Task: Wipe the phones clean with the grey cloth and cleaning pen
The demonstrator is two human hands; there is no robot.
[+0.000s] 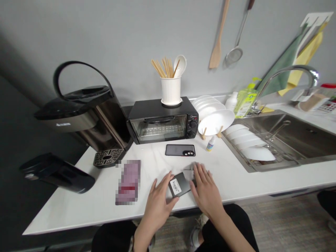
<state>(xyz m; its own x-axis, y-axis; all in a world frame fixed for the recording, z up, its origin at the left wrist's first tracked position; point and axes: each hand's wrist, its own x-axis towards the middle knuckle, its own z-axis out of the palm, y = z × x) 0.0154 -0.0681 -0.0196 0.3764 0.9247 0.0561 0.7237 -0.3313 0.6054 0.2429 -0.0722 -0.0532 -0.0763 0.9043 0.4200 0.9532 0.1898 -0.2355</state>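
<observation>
Near the front edge of the white counter lies a dark flat box (181, 185) with a white barcode label. My left hand (159, 201) holds its left side, thumb at the near edge and fingers at the far corner. Over on the right, my right hand (206, 190) lies with its fingers stretched out on a greyish piece at the box's right end; what is under the palm is hidden. Behind them a black phone (175, 150) lies flat, with a small white dropper bottle (210, 144) upright to its right.
A pixelated purplish item (129, 180) and a dark tumbler (60, 175) are on the left, before a water dispenser (102, 119). Behind stand a toaster oven (161, 127) and racked white plates (216, 120). A sink (296, 140) with bowls (246, 141) is at right.
</observation>
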